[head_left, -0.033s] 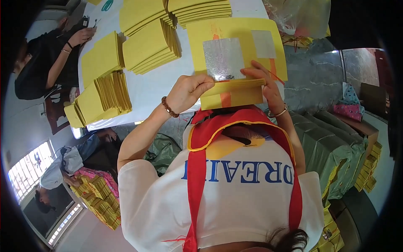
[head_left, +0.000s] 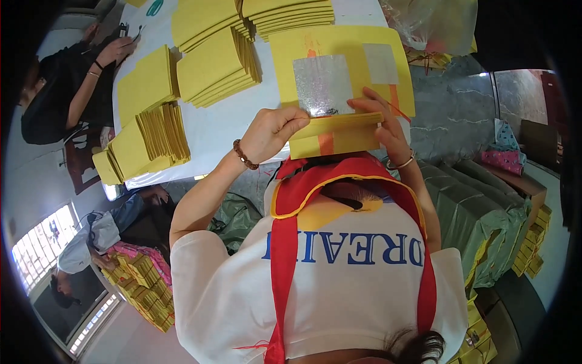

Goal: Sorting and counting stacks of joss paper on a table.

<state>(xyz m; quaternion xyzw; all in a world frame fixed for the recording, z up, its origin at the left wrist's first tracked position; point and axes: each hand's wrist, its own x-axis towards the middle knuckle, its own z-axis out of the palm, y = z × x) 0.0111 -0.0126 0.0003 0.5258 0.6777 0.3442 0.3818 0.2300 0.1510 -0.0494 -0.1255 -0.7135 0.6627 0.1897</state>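
Yellow folded-paper stacks [head_left: 217, 68] lie left of the silver-patched yellow paper sheet [head_left: 357, 73]; along its near edge our left hand [head_left: 271, 130] and right hand [head_left: 393, 130] pinch what seems a folded yellow-paper strip [head_left: 347, 127], lengthwise left-to-right.

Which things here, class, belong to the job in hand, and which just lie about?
Job:
- folded yellow paper, pinched by left fingers
- silver-patched yellow sheet
- probably matching yellow stacks

Lying about, apparently:
- clear plastic bag
- green-wrapped bundles
- pink patterned item

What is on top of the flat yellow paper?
The flat paper bears two silvery patches and orange marks. Folded yellow paper covers its near part, hiding anything there.
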